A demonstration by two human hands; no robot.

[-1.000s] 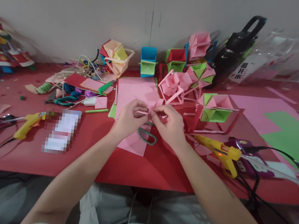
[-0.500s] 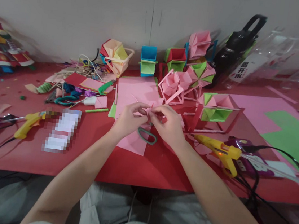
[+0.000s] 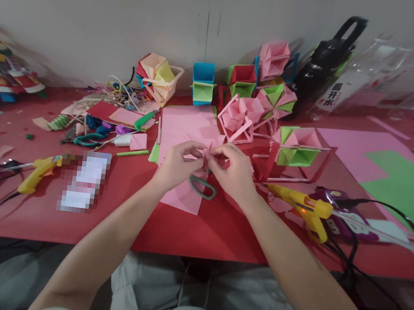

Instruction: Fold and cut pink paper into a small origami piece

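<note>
Between my fingertips is a small piece of pink paper (image 3: 207, 151), partly hidden by the fingers. My left hand (image 3: 181, 164) pinches it from the left, and my right hand (image 3: 233, 171) pinches it from the other side; both are closed. Below them lies a pair of scissors (image 3: 203, 188) with a dark green handle, its blades hidden under the hands. Pink paper sheets (image 3: 192, 123) are spread on the red table (image 3: 196, 239) beneath and behind my hands.
Folded paper models (image 3: 237, 118) stand along the wall. Yellow glue guns lie at left (image 3: 39, 172) and right (image 3: 306, 207), trailing cords. A blurred phone (image 3: 86, 180) lies left. Craft scraps (image 3: 97, 126), a black bottle (image 3: 318, 68) and green paper (image 3: 402, 189) are farther out.
Both hands stay pinched on the pink paper at nearly the same spot, with only slight finger movement. The whole view has shifted a little.
</note>
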